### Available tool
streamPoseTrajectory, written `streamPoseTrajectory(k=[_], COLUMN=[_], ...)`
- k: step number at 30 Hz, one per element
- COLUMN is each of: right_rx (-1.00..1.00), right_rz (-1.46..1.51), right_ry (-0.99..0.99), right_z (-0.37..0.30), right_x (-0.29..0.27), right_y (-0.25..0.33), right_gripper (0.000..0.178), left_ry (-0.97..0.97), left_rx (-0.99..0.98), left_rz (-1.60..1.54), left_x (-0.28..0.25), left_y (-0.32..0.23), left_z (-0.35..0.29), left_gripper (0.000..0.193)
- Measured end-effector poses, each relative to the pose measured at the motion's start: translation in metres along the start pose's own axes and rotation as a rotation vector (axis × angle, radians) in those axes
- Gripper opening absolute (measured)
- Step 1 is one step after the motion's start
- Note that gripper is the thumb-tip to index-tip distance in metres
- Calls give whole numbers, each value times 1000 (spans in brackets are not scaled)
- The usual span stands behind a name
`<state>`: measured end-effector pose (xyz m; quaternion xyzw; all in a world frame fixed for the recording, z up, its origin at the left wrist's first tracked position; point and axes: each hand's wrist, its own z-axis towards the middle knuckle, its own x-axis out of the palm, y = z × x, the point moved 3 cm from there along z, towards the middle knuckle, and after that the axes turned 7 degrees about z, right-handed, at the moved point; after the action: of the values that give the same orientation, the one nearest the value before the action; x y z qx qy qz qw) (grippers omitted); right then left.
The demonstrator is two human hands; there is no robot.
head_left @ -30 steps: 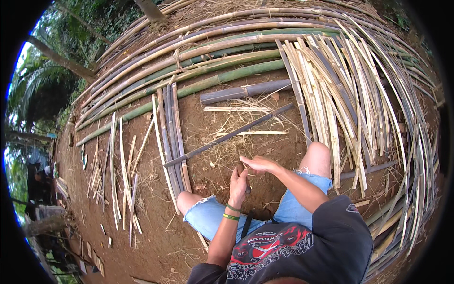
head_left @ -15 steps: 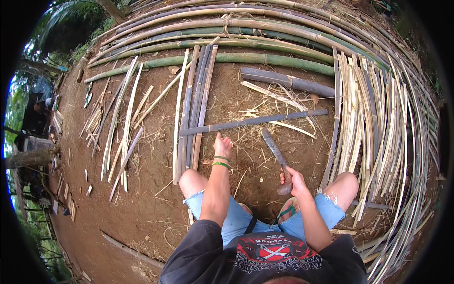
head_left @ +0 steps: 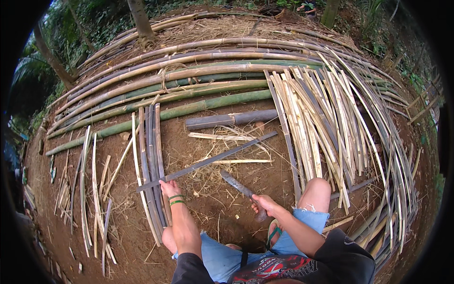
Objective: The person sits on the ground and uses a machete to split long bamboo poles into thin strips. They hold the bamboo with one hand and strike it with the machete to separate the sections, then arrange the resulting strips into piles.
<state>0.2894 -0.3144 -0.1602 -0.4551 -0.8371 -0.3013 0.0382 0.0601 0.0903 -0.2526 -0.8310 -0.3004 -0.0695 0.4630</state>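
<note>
A long dark bamboo strip (head_left: 213,160) slants across the ground in front of me, its left end over a row of upright-lying strips (head_left: 152,163). My left hand (head_left: 171,189), with green bands at the wrist, is closed on that slanting strip near its left end. In my right hand (head_left: 266,203) is a machete (head_left: 236,183), gripped by its handle, the worn blade pointing away and to the left. The blade is apart from the strip. Part of the machete's handle is hidden by my fingers.
Long green and tan bamboo poles (head_left: 189,105) lie across the far side. A short dark bamboo piece (head_left: 231,119) rests before them. Many pale split strips (head_left: 307,128) are piled at right, and loose strips (head_left: 97,203) lie at left. Trees (head_left: 140,19) stand beyond.
My left hand has gone from palm-up beside the slanting strip to closed on it. The view has shifted, showing more ground and trees beyond. My right hand still holds the machete.
</note>
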Motion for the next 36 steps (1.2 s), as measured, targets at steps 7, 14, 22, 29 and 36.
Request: streamPoseTrajectory(k=[7, 14, 22, 29, 36], right_rx=[-79, -98, -86, -78, -33], right_rz=[-108, -104, -114, -117, -83], right_ry=[-13, 24, 4, 42, 51], right_z=[-2, 3, 8, 7, 11], right_x=[16, 6, 7, 2, -2], right_y=[4, 5, 7, 8, 6], right_gripper=[30, 33, 34, 33, 30], left_ry=[225, 391, 567, 670, 775], left_rx=[403, 858, 1100, 1202, 1090], left_rz=[213, 227, 410, 509, 325], left_x=[110, 200, 214, 225, 256], left_y=[-116, -238, -297, -316, -313], left_z=[-101, -247, -349, -372, -394], left_gripper=[31, 27, 24, 24, 44])
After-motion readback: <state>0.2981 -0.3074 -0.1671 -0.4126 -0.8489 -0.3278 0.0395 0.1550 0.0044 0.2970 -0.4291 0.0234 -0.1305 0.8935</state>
